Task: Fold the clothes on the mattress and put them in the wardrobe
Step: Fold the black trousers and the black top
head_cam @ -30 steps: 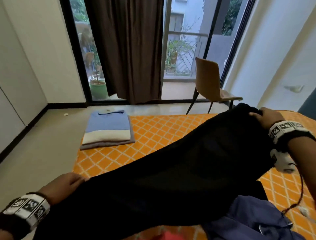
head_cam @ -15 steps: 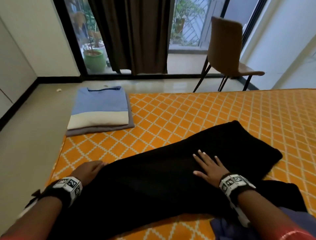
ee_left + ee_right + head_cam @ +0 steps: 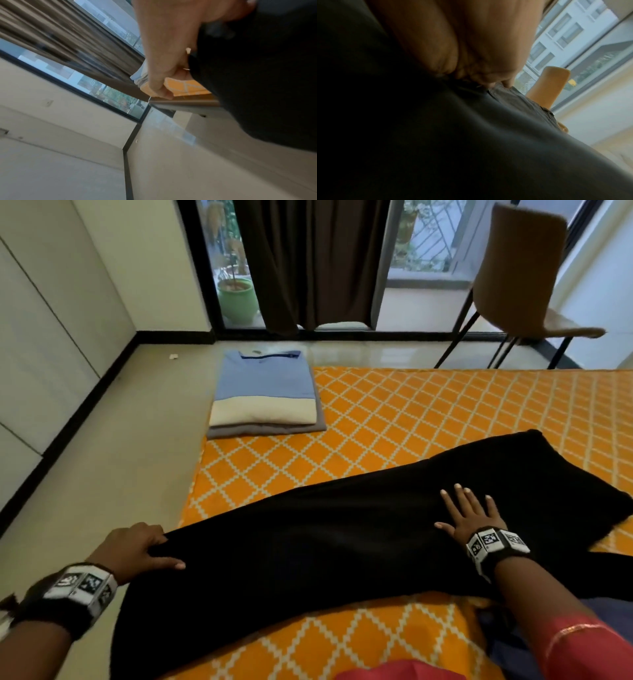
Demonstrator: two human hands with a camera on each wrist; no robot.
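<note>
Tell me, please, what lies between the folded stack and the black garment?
In the head view, only bare orange patterned mattress cover lies between the folded stack and the black garment.

The person's left hand [image 3: 135,549] and right hand [image 3: 469,517] are bare, fingernails pale and unpainted. Each wrist carries a black fabric band [image 3: 51,616] topped by a blocky white housing printed with black square fiducial markers [image 3: 495,542]. A dark strap end sticks out beside the left band. The right forearm ends in a reddish-pink sleeve [image 3: 589,648] edged with a thin gold-coloured trim line
</note>
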